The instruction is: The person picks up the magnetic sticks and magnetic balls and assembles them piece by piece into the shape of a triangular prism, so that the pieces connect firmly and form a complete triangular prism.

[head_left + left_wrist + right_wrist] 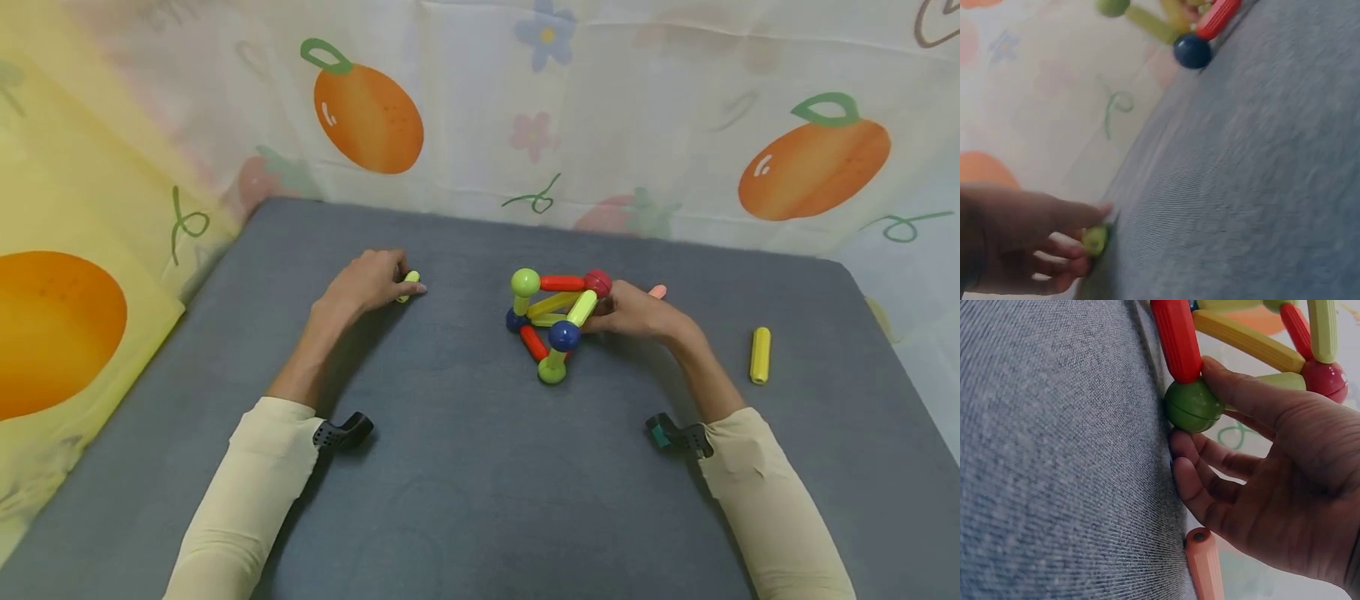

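Left of the middle of the table, my left hand (366,282) pinches a short yellow-green magnetic rod (408,285) between thumb and fingers. The rod's round end faces the camera in the left wrist view. A frame of magnetic rods and balls, with a blue ball (565,336) at its front, stands right of centre. My right hand (637,312) reaches its right side. In the right wrist view, thumb and fingertips pinch a green ball (1192,407) at the frame's base, below a red rod (1177,340). From the head view that ball is hidden.
A salmon-pink rod (1205,565) lies just beyond my right hand. Farther right on the grey table (465,500) lies a yellow rod (760,356). A cloth printed with oranges (369,119) hangs behind the table and along its left side.
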Demonstrator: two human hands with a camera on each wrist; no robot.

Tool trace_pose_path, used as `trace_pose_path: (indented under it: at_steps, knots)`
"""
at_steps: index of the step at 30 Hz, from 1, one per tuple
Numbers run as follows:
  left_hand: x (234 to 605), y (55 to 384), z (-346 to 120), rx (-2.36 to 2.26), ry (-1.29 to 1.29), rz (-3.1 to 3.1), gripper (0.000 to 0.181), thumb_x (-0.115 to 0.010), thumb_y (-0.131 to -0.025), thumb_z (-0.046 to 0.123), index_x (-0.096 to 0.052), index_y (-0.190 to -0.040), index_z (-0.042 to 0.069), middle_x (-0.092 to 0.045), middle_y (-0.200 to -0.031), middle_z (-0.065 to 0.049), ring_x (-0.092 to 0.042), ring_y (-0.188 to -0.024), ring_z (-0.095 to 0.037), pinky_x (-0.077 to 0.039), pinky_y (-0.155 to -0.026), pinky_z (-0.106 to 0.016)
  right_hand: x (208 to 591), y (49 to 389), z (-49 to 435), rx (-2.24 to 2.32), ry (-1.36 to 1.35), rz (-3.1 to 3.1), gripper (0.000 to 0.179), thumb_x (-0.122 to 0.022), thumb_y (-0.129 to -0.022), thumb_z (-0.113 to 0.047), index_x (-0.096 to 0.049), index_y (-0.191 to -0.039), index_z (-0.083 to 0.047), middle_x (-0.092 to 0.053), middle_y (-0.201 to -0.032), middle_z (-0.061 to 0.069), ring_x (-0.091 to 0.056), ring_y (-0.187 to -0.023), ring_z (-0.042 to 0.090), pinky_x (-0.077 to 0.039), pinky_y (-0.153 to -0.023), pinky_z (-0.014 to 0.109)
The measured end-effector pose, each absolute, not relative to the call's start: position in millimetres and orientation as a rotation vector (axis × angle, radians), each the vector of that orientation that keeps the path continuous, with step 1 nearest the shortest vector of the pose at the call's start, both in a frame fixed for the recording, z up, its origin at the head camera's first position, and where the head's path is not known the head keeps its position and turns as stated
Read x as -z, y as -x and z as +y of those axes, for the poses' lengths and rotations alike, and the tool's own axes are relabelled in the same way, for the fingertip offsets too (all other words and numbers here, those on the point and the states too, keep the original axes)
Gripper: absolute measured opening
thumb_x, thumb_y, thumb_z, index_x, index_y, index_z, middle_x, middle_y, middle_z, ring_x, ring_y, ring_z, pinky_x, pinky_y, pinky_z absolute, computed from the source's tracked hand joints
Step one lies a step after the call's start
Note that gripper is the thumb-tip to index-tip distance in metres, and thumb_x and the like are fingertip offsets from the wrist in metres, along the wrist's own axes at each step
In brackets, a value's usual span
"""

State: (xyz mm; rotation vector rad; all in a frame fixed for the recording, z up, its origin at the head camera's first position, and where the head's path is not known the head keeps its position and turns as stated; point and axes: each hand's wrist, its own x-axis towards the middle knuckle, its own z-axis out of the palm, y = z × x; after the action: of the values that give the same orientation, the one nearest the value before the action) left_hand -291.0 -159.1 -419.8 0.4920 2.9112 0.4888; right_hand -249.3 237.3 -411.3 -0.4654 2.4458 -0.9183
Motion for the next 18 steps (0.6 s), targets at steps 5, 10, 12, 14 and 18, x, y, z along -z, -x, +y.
trace_pose_path:
  at_steps: [5, 10, 12, 14, 18]
  knots:
    - [413, 292, -153, -0.728, -0.822, 2.905, 0.019, -0.074, -0.099, 0.017, -0.071, -0.108, 0.001, -0.072, -0.101, -0.014, -0.066, -0.086, -0.026, -0.054, -0.081, -0.045, 411, 248, 237, 0.91, 0.457, 2.455, 0.015, -0.074, -0.097, -0.012, -0.069, -0.102, 0.002, -0.036, -0.067, -0.004, -0.031, -0.062, 0.01, -0.028, -0.061, 0.027]
    - [389, 271, -113, -1.068, -1.459, 2.881, 0.022, -0.081, -0.091, 0.012, -0.074, -0.111, 0.004, -0.074, -0.108, -0.01, -0.066, -0.103, -0.028, -0.047, -0.098, -0.05, 413, 247, 237, 0.941, 0.499, 2.441, 0.017, -0.074, -0.097, -0.012, -0.07, -0.105, 0.003, -0.041, -0.069, -0.004, -0.033, -0.063, 0.009, -0.029, -0.062, 0.027]
    - [380, 259, -94, -1.081, -1.721, 2.844, 0.025, -0.085, -0.088, 0.014, -0.076, -0.11, 0.006, -0.076, -0.11, -0.009, -0.065, -0.108, -0.028, -0.044, -0.1, -0.05, 413, 247, 237, 0.958, 0.516, 2.428, 0.019, -0.074, -0.097, -0.011, -0.07, -0.108, 0.004, -0.043, -0.07, -0.004, -0.034, -0.063, 0.008, -0.03, -0.062, 0.026]
    - [376, 246, -78, -0.992, -1.925, 2.839, 0.027, -0.087, -0.086, 0.018, -0.078, -0.11, 0.01, -0.077, -0.112, -0.006, -0.063, -0.111, -0.028, -0.043, -0.1, -0.049, 413, 247, 237, 0.972, 0.534, 2.424, 0.02, -0.073, -0.097, -0.01, -0.07, -0.111, 0.005, -0.044, -0.07, -0.003, -0.035, -0.063, 0.009, -0.031, -0.062, 0.026]
    - [378, 233, -58, -0.776, -2.091, 2.9, 0.025, -0.087, -0.087, 0.021, -0.08, -0.11, 0.014, -0.078, -0.11, -0.002, -0.064, -0.111, -0.025, -0.044, -0.102, -0.047, 413, 248, 237, 0.987, 0.56, 2.433, 0.024, -0.073, -0.097, -0.008, -0.068, -0.116, 0.007, -0.05, -0.074, -0.002, -0.039, -0.064, 0.01, -0.034, -0.064, 0.027]
